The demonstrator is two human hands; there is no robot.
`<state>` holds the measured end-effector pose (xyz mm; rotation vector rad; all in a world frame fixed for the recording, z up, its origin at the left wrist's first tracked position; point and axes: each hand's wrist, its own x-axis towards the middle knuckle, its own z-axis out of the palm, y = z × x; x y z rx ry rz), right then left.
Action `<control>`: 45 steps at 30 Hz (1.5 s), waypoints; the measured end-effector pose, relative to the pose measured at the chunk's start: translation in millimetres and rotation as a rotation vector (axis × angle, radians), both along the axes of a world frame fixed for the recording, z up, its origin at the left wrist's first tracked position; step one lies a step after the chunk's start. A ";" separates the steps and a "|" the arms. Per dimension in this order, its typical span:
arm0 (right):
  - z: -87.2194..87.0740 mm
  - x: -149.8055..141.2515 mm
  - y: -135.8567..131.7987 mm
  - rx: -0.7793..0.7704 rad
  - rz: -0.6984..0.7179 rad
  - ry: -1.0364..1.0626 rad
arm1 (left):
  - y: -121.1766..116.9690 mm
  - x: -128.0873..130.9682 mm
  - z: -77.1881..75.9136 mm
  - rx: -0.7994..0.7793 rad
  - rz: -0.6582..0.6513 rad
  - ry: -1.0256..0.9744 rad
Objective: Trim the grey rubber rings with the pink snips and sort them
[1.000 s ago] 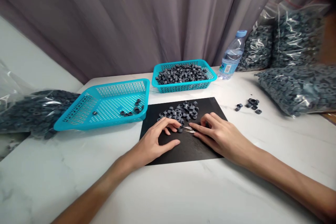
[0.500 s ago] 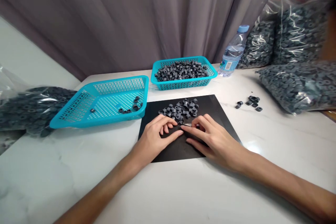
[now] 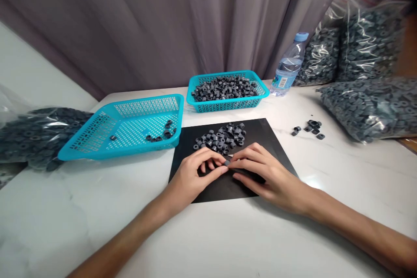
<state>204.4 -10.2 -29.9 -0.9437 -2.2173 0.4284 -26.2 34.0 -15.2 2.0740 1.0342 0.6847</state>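
My left hand (image 3: pixel 195 169) is closed, thumb and forefinger pinching a small dark grey rubber-looking ring (image 3: pixel 227 163) over the black mat (image 3: pixel 224 189). Close against it from the right comes my right hand (image 3: pixel 260 169), its forefinger tip at the ring and its other fingers curled. A thin pale sliver (image 3: pixel 230 155) shows by the right fingers; what it belongs to is hidden. Just beyond both hands, a loose pile of similar grey rings (image 3: pixel 221 137) lies on the mat.
A blue basket (image 3: pixel 107 154) at left has several rings; another blue basket (image 3: pixel 228 106) behind is full of them. A water bottle (image 3: pixel 288 67), a few loose rings (image 3: pixel 314 127) and bulging plastic bags (image 3: pixel 371 108) stand at right. Another bag (image 3: pixel 42 134) lies far left.
Both hands have drawn slightly nearer to me, away from the pile. The ring at the left fingertips now shows more plainly.
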 end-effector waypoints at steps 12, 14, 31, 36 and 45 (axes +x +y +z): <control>-2.5 -6.9 -7.3 -0.089 -0.014 0.264 | 2.0 -1.1 10.5 -0.493 -0.113 -0.204; -2.0 -6.9 -5.4 -0.063 -0.007 0.270 | 2.1 -1.3 12.1 -0.512 -0.107 -0.192; -2.9 -7.6 -2.6 0.039 0.001 0.269 | 1.7 -1.1 8.8 -0.536 -0.144 -0.171; -6.4 -5.4 0.8 -0.051 -0.072 0.317 | -4.9 0.3 1.6 -0.407 -0.008 -0.228; -3.7 -3.6 4.3 -0.275 -0.021 0.320 | -20.4 9.5 6.8 -0.105 0.009 -0.271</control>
